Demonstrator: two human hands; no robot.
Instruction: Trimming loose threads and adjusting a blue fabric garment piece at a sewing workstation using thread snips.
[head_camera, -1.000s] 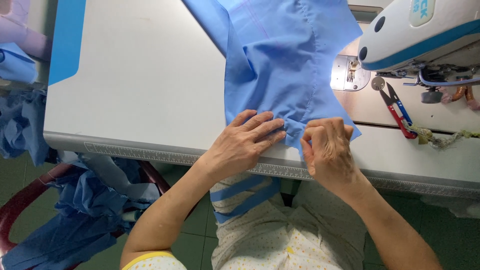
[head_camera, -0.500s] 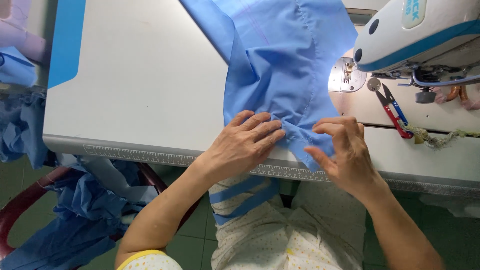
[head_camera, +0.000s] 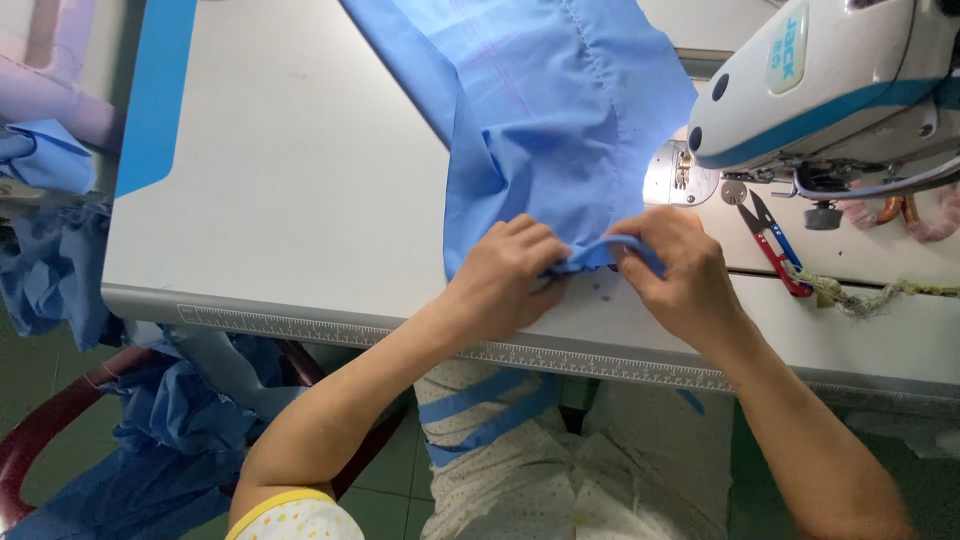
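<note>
At 9 o'clock, beyond the table's edge, a heap of blue cloth pieces (head_camera: 60, 260) hangs over a red chair (head_camera: 50, 430). On the white table (head_camera: 280, 180) a blue panel (head_camera: 155, 90) lies at 10 o'clock. The blue cloth (head_camera: 560, 110) lies from 12 o'clock down to the centre. The left hand (head_camera: 510, 275) is closed on its near edge, fingers curled over a fold. The right hand (head_camera: 680, 275), just beside it, pinches a narrow strip of the same edge between thumb and fingers.

The step in hand seems to be folding the hem before stitching. The next move would call for keeping the fold tight while bringing it under the needle (head_camera: 680, 170).

At 2 o'clock the white and blue sewing machine (head_camera: 830, 80) bears an oval greenish label with dark letters. The red and blue thread snips (head_camera: 775, 250) lie at 3 o'clock.
</note>
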